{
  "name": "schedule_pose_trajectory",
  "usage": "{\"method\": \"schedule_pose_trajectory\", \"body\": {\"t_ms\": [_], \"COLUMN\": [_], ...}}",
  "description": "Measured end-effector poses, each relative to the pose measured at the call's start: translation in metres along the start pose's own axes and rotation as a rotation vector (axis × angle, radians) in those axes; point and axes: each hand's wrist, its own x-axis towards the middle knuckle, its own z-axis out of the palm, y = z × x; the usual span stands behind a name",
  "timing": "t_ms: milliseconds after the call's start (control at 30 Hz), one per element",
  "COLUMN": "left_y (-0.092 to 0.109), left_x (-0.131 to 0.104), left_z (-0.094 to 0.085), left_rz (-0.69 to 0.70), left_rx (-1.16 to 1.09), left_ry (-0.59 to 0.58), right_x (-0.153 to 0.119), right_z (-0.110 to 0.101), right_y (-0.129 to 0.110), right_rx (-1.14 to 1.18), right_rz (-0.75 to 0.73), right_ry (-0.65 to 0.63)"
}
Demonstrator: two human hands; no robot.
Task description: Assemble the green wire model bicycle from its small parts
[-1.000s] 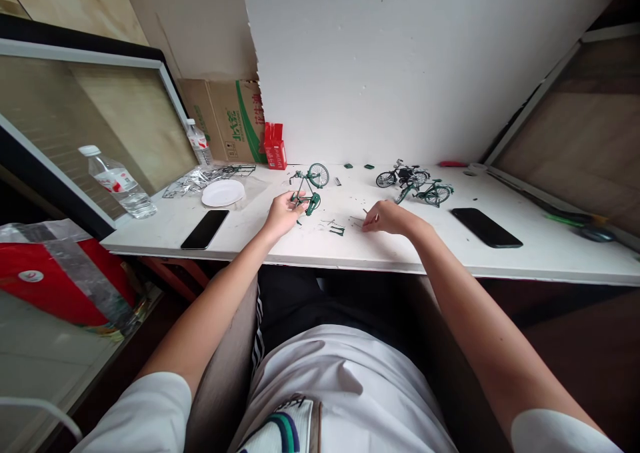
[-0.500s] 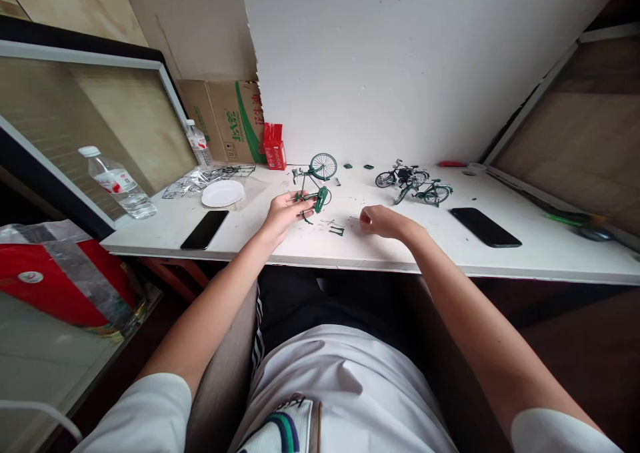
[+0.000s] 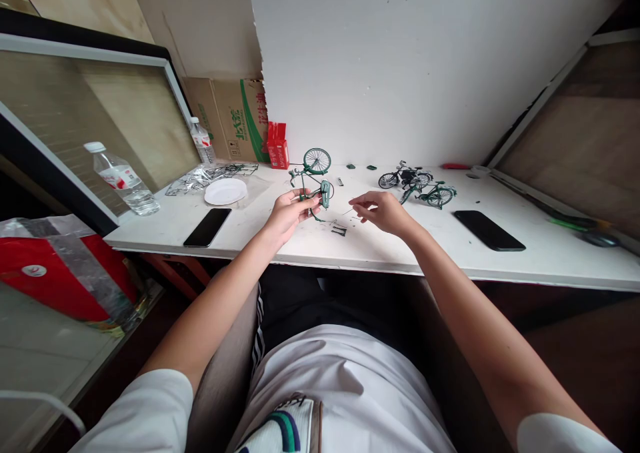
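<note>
A green model bicycle (image 3: pixel 325 194) is held over the white table, one spoked wheel toward the back. My left hand (image 3: pixel 291 214) grips its frame between thumb and fingers. To the right of the bicycle my right hand (image 3: pixel 379 211) pinches a thin, thin-wire-like piece (image 3: pixel 348 211) that points left toward the bicycle. Small dark green parts (image 3: pixel 339 231) lie on the table between and below the hands. Behind my right hand stand a black model bicycle (image 3: pixel 404 175) and a finished-looking green model bicycle (image 3: pixel 434 194).
Phones lie at left (image 3: pixel 207 227) and right (image 3: pixel 489 230). At the back left are a white plate (image 3: pixel 225 191), plastic-wrapped part frames, bottles (image 3: pixel 123 181) and a red box (image 3: pixel 277 146). The white table's front edge (image 3: pixel 370 269) runs before my lap; a white board (image 3: pixel 400 66) stands behind.
My right hand has lifted and turned, its thin piece now showing closer to the bicycle. The bicycle has tilted slightly in my left hand. The whole view has shifted a little.
</note>
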Motion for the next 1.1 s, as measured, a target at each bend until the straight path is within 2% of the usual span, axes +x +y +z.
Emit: {"method": "schedule_pose_trajectory", "body": {"t_ms": [133, 267, 433, 633, 767, 1100], "left_y": [0.000, 0.001, -0.001, -0.002, -0.002, 0.000], "left_x": [0.002, 0.002, 0.000, -0.003, -0.006, -0.015], "left_z": [-0.003, -0.002, 0.001, 0.004, 0.008, 0.021], "left_rz": [0.012, 0.011, 0.009, -0.001, 0.005, 0.053], "left_rx": [0.011, 0.026, 0.019, 0.022, 0.016, -0.079], "left_ry": [-0.010, 0.002, 0.019, 0.021, 0.020, -0.036], "right_x": [-0.001, -0.003, -0.009, -0.014, -0.014, -0.019], "right_z": [0.005, 0.012, 0.012, 0.006, 0.007, 0.008], "right_y": [-0.011, -0.025, -0.043, -0.053, -0.053, -0.063], "right_rx": [0.082, 0.301, 0.459, 0.506, 0.512, 0.424], "right_rz": [0.005, -0.057, -0.096, -0.103, -0.082, -0.139], "right_ry": [0.039, 0.107, 0.048, -0.028, -0.033, -0.011]}}
